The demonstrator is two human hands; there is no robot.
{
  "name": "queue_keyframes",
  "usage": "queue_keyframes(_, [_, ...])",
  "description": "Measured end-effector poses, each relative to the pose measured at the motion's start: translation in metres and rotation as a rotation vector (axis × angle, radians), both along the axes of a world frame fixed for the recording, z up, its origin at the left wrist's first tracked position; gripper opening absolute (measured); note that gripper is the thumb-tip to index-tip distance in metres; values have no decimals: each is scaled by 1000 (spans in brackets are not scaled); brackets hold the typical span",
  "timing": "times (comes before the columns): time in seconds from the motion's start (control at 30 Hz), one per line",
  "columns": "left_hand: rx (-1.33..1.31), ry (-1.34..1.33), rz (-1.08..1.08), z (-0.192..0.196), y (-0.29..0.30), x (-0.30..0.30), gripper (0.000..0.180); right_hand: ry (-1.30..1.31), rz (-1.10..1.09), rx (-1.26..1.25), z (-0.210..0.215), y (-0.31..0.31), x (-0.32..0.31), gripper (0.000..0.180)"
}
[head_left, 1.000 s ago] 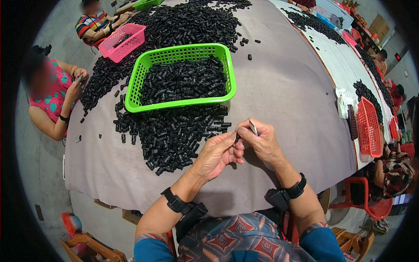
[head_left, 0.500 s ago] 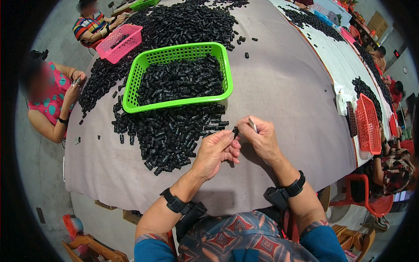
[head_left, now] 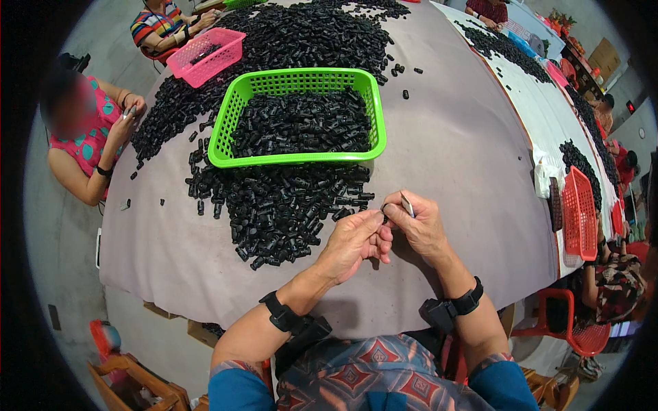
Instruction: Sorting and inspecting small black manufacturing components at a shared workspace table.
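Observation:
In front of me, just right of a heap of small black plastic parts (head_left: 274, 212), my two hands meet at the fingertips. A small black plastic part (head_left: 385, 214) is pinched by my left hand (head_left: 356, 240), mostly hidden behind the fingers. My right hand (head_left: 419, 222) is closed round a slim silver tool (head_left: 407, 205), its flat end sticking up past the thumb; its exact kind is unclear. The right thumb and finger touch the same black part. Beyond the near heap stands a bright green plastic basket (head_left: 295, 159) filled with more such parts.
A large heap of black parts (head_left: 308, 41) spreads over the far grey tabletop (head_left: 466, 137). To the left, a person (head_left: 82, 130) sits near a pink basket (head_left: 229, 51). A second table (head_left: 531, 113) on the right carries a red basket (head_left: 580, 212).
The view has shifted slightly, so the tabletop and baskets appear further right. My fingers have drawn closer round the black part, now more hidden. The silver tool stays in my right hand.

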State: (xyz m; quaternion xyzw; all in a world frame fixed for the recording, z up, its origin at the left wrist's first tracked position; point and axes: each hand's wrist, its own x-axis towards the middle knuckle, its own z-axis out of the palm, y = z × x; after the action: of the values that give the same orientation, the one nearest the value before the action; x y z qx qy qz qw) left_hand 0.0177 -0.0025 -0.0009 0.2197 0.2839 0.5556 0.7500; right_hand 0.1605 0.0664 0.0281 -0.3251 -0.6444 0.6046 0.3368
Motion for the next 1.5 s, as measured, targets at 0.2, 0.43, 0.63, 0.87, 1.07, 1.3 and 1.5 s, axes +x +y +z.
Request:
queue_keyframes(0.2, [-20, 116, -158, 7, -1, -2, 24, -9, -86, -155, 11, 8, 4, 16])
queue_keyframes(0.43, [69, 309, -419, 10, -5, 0, 17, -141, -107, 446, 59, 52, -43, 17])
queue_keyframes(0.63, [104, 303, -371, 13, -6, -1, 17, -174, -141, 470, 50, 50, -36, 15])
queue_keyframes(0.87, [121, 404, -465, 12, -6, -4, 23, -490, 107, 627, 4, 42, -24, 16])
queue_keyframes(1.07, [104, 346, -464, 14, -6, -2, 19, -525, 158, 602, -8, 42, -26, 20])
queue_keyframes(1.3, [57, 352, -452, 18, -6, -3, 18, -539, 44, 528, -7, 38, -14, 20])
queue_keyframes(1.5, [91, 294, -456, 16, -6, -2, 13, -487, 16, 523, -5, 34, -21, 21])
